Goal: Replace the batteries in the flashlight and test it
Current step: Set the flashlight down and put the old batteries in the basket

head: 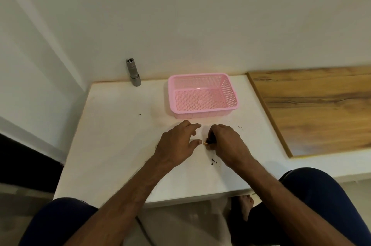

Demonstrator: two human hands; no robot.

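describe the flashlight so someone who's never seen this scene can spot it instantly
Start at the white table and go to its far left corner, where it meets the wall. The flashlight stands there upright on its wider end, well left of the pink basket and far from both hands. It is the only grey metal cylinder in the scene, and the only thing standing tall.

Single cam on my head, wide-angle, pitched forward and down over the white table (120, 145). Close range: my forearms enter from the bottom edge, knees in both lower corners. Both hands sit near frame centre, left hand (176, 143) and right hand (226, 143). Wall fills the top half; lines bow toward the edges. Only one view, so nothing overlaps with another.
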